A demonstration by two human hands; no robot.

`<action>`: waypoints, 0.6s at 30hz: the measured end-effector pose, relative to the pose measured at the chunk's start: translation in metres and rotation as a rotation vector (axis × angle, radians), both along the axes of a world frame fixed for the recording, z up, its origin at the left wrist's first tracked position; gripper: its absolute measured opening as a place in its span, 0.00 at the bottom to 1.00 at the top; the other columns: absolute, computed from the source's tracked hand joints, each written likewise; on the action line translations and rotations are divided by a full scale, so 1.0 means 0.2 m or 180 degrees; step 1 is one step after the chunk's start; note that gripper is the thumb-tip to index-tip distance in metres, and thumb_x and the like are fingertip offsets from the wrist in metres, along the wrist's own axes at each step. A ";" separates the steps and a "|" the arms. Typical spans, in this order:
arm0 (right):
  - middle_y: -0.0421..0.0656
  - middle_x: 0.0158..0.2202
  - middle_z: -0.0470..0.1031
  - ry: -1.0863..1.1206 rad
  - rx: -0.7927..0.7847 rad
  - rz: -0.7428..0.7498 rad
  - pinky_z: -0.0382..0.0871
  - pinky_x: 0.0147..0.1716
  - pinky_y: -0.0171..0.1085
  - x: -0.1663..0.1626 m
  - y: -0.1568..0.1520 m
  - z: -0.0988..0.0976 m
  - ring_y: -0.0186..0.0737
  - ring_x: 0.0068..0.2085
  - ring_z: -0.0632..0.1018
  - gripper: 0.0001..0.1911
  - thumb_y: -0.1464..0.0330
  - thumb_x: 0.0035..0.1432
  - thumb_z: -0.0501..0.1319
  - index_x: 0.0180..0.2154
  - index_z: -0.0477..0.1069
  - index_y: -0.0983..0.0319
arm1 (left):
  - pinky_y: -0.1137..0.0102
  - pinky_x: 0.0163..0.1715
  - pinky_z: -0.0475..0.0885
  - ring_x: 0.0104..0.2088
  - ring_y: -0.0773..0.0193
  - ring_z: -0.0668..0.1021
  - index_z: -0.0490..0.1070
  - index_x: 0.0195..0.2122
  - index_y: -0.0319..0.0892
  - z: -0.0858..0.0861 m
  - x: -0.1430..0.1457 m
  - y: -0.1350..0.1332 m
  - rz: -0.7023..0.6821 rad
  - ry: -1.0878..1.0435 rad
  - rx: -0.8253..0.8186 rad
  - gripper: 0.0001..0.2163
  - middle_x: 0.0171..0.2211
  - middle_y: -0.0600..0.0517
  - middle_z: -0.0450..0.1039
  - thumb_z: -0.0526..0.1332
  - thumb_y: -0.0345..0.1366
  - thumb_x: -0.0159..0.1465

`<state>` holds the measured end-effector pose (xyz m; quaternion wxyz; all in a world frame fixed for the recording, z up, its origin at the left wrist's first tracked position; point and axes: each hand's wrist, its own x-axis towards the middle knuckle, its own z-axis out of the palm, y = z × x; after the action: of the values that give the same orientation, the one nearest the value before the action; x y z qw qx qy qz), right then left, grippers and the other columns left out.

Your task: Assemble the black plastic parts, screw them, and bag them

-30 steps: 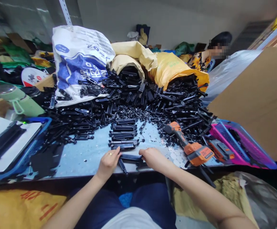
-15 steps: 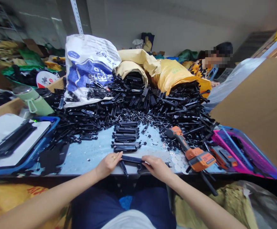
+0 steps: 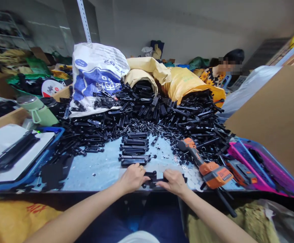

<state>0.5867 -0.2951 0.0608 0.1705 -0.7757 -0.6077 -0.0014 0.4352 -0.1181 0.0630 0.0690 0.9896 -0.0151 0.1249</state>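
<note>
At the table's front edge, my left hand (image 3: 134,177) is closed, knuckles up and thumb pointing right, on a black plastic part (image 3: 150,174). My right hand (image 3: 172,181) is closed too, its thumb and fingers gripping a black plastic bar (image 3: 160,180). The hands are a little apart, with black pieces showing between them; their exact shapes are partly hidden. Just beyond my left hand lies a row of several black assembled bars (image 3: 135,158), stacked away from me. A small dark screw-like piece (image 3: 154,156) touches the nearest bar's right end.
Heaped black parts (image 3: 86,135) and loose screws (image 3: 147,125) cover the back of the blue tabletop (image 3: 91,168). An orange cordless driver (image 3: 212,173) lies at the right, near a pink basket (image 3: 245,162). A green flask (image 3: 39,109) leans at left. Another person (image 3: 212,76) is behind.
The black bar held between both hands has come down to the table edge. Both hands have shifted right, and my left hand now covers more of the parts.
</note>
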 end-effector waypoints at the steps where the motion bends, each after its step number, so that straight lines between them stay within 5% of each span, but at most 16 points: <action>1: 0.43 0.19 0.65 0.0250 0.0082 0.0191 0.59 0.25 0.34 -0.01 -0.01 0.05 0.36 0.23 0.68 0.30 0.47 0.57 0.42 0.20 0.65 0.63 | 0.66 0.28 0.64 0.29 0.60 0.71 0.69 0.29 0.38 0.04 -0.01 -0.02 0.0085 -0.0057 -0.0261 0.21 0.26 0.46 0.70 0.42 0.45 0.64; 6: 0.40 0.14 0.59 0.2646 0.0699 0.1236 0.59 0.23 0.35 -0.25 -0.01 0.24 0.35 0.19 0.65 0.32 0.50 0.59 0.32 0.17 0.58 0.59 | 0.69 0.23 0.64 0.21 0.67 0.67 0.62 0.21 0.43 0.22 -0.18 -0.24 -0.0133 -0.0697 -0.2089 0.29 0.17 0.50 0.64 0.25 0.44 0.64; 9: 0.43 0.20 0.63 0.3351 0.1811 0.0732 0.63 0.24 0.37 -0.44 0.12 0.16 0.38 0.23 0.68 0.30 0.46 0.56 0.33 0.23 0.59 0.59 | 0.68 0.24 0.66 0.22 0.65 0.69 0.63 0.22 0.44 0.23 -0.21 -0.40 0.0211 -0.1439 -0.2471 0.31 0.17 0.49 0.65 0.23 0.45 0.63; 11: 0.48 0.32 0.66 0.3187 0.2358 0.0054 0.66 0.31 0.41 -0.49 0.23 0.07 0.41 0.31 0.71 0.30 0.48 0.56 0.29 0.33 0.60 0.58 | 0.66 0.26 0.68 0.27 0.63 0.72 0.67 0.30 0.43 0.17 -0.20 -0.43 0.0416 -0.1885 -0.2267 0.32 0.23 0.46 0.69 0.23 0.45 0.63; 13: 0.51 0.44 0.63 0.2757 0.2263 -0.0317 0.65 0.39 0.44 -0.45 0.31 0.02 0.43 0.41 0.70 0.25 0.52 0.59 0.31 0.41 0.57 0.58 | 0.66 0.30 0.69 0.32 0.61 0.74 0.67 0.42 0.40 0.09 -0.17 -0.38 0.0385 -0.2032 -0.1757 0.32 0.30 0.44 0.73 0.26 0.48 0.63; 15: 0.51 0.49 0.61 0.2072 0.1895 -0.0512 0.60 0.46 0.46 -0.30 0.31 0.01 0.45 0.50 0.66 0.18 0.56 0.60 0.42 0.45 0.57 0.58 | 0.65 0.32 0.69 0.35 0.58 0.74 0.65 0.48 0.37 0.01 -0.16 -0.26 0.0351 -0.1844 -0.0965 0.32 0.34 0.43 0.73 0.32 0.53 0.62; 18: 0.54 0.54 0.57 0.0645 0.1461 -0.1293 0.52 0.52 0.49 0.07 0.17 0.08 0.49 0.56 0.58 0.20 0.60 0.56 0.52 0.48 0.57 0.62 | 0.63 0.37 0.68 0.40 0.54 0.74 0.67 0.48 0.37 -0.07 -0.14 -0.06 0.0557 -0.1208 0.0115 0.28 0.37 0.42 0.73 0.42 0.54 0.61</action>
<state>0.6003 -0.2602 0.0766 0.3968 -0.8186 -0.4042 -0.0951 0.4068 -0.1301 0.0497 0.0361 0.9470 0.0560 0.3144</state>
